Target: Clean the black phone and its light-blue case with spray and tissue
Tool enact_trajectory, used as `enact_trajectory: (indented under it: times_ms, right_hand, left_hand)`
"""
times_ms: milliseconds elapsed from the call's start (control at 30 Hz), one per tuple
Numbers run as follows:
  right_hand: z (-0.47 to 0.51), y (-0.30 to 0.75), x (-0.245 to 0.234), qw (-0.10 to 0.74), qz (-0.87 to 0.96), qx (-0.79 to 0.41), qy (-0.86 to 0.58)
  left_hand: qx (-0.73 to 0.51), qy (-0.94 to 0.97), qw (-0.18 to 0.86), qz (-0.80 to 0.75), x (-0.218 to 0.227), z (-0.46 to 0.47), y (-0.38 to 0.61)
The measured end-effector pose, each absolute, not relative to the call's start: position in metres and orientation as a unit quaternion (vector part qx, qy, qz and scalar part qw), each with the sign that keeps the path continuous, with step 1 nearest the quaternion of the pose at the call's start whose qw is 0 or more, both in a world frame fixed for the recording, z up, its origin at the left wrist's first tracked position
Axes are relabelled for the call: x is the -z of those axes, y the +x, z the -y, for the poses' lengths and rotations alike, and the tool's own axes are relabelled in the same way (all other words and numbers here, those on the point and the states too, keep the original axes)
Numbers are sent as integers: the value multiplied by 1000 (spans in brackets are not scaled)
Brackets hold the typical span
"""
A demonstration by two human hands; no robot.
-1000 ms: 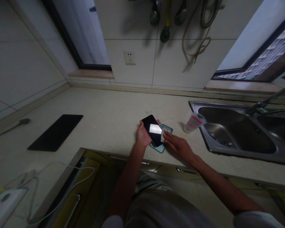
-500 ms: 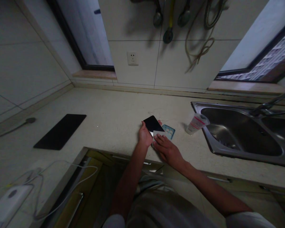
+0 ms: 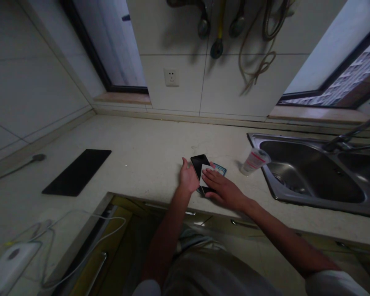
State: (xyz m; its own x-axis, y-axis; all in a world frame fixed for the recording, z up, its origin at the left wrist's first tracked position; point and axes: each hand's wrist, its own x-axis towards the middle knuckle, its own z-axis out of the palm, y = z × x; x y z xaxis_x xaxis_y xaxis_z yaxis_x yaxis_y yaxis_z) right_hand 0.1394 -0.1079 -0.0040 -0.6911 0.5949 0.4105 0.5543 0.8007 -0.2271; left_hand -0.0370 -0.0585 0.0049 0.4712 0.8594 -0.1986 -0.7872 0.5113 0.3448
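Observation:
A black smartphone [image 3: 197,161] lies tilted in my left hand [image 3: 189,179], screen up. My left palm and fingers support it from below and the side, with the thumb sticking out away from it. My right hand [image 3: 222,190] presses a small white cloth or paper wipe [image 3: 204,181] flat on the screen, fingers stretched over it. A flat blue piece with white rounded shapes [image 3: 221,169], perhaps a phone case, shows on the counter beside the phone, partly covered by my hands.
On the pale countertop [image 3: 154,152], a clear plastic cup with red print [image 3: 254,161] stands to the right, near the steel sink [image 3: 314,172]. A black flat panel [image 3: 78,172] lies left. A white device [image 3: 14,263] with cables sits at the lower left.
My right hand has slid the wipe up and right along the screen. The phone has turned more upright, and my left thumb has come off its edge.

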Motion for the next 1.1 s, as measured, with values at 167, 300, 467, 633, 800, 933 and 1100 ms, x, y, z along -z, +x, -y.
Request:
enact_trajectory:
  times_ms: [167,300,467,633,800,933,1100]
  right_hand:
    - [78,130,-7,201,929,-81,-299]
    - [53,117,-5,207,918,-100,-323]
    - [59,100,1,220,918,-77,-321]
    - [95,107,1,225,932,-61,-277]
    - [114,129,8,247,931,-33,-266]
    - [117,142,10,320,906,-44,-274]
    - [118,139,3,499,724,-156,-449]
  left_hand:
    - [-462,90,861,-192,-11,65,-40]
    - [-444,77,873,-186,-9,64,-40]
    - [-465,25,863,-195,-7,61,-39]
    - [-473,47,854,-211,-9,61,-43]
    - [-488,74,849,-189,-11,60,-42]
    - [-488,92,849,-178,-10,60,-40]
    - [-503,113,832,-207,-4,60,-36]
